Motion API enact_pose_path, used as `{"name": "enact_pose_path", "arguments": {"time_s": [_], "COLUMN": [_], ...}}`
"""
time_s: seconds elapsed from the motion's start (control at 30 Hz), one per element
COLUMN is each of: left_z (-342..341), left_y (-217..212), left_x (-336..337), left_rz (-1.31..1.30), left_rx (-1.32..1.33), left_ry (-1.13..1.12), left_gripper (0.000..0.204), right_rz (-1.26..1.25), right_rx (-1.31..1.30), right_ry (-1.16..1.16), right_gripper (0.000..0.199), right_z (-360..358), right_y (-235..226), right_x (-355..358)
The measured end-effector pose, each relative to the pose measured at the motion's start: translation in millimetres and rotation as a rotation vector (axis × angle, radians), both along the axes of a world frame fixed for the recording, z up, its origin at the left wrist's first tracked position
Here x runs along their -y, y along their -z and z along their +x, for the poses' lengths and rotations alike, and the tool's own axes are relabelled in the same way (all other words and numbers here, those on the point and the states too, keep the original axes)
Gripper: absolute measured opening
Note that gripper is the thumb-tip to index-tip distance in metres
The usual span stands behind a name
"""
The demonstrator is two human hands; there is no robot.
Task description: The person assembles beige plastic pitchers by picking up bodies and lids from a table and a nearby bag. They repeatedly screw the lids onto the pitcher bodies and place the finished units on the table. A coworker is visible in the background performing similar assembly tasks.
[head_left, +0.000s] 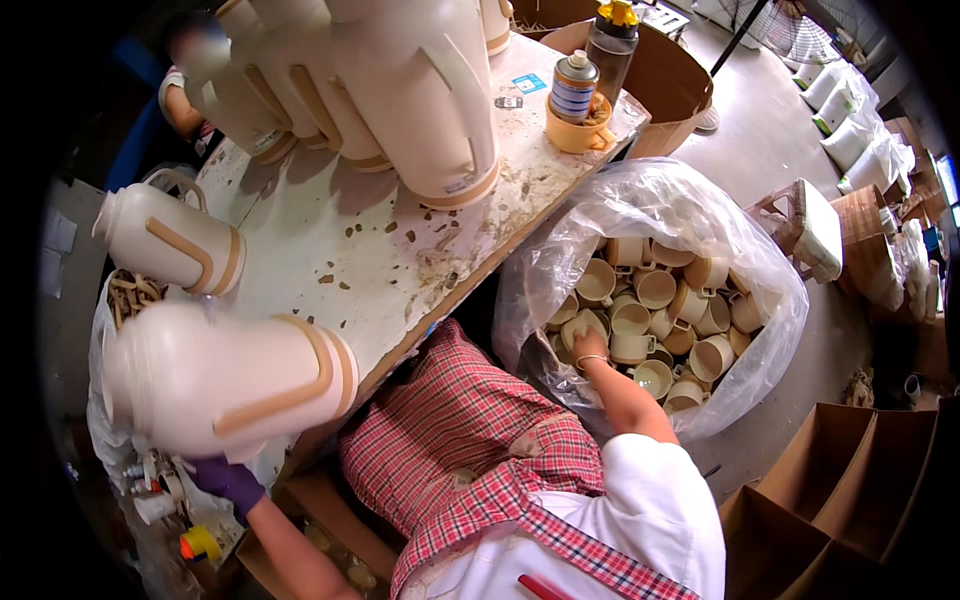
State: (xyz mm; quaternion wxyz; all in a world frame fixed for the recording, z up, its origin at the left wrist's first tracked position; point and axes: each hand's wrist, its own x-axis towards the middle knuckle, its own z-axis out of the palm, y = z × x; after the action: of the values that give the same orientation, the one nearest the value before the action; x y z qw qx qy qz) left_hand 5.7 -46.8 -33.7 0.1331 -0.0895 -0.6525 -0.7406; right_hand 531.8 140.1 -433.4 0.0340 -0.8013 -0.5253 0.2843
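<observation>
My left hand (228, 482), in a purple glove, is under a beige jug (250, 375) that lies tilted on its side above the table's near left corner. The jug has a tan handle and a tan band, and its left part is smeared by motion. The jug hides most of those fingers. On the right, my bare right hand (590, 345) reaches into a clear plastic bag (770, 280) of cream cups (655, 290). Its fingers close on one pale cup (575, 328), partly hidden among the others.
A white, stained table (400, 270) bears several standing jugs (420, 100) and another tilted jug (175, 240). A spray can (574, 85) sits in an orange cup (580, 130) beside a dark bottle (612, 50). Cardboard boxes (815, 480) stand lower right. Another person (185, 105) is far left.
</observation>
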Motion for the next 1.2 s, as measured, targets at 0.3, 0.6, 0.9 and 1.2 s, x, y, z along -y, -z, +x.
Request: {"name": "enact_pose_path", "arguments": {"time_s": [0.3,0.6,0.9,1.2], "left_z": [158,205,137,5], "left_y": [15,-32,-66,-40], "left_x": [-11,-8,7,-2], "left_rz": [-0.375,-0.121,-0.222,-0.327], "left_rx": [-0.478,-0.324,-0.557,-0.381], "left_ry": [0.999,1.304,0.725,0.708], "left_gripper": [0.097,0.055,0.089,0.082], "right_rz": [-0.645,-0.348,0.737,1.131], "right_rx": [-1.968,-2.039,-1.416,-0.627], "right_ry": [0.37,-0.609,-1.231,-1.857], "right_gripper": [0.068,0.097,0.122,0.107], "right_z": [-29,-166,-233,-320], "right_y": [-266,-397,-488,-657], "right_x": [16,43,27,-45]}}
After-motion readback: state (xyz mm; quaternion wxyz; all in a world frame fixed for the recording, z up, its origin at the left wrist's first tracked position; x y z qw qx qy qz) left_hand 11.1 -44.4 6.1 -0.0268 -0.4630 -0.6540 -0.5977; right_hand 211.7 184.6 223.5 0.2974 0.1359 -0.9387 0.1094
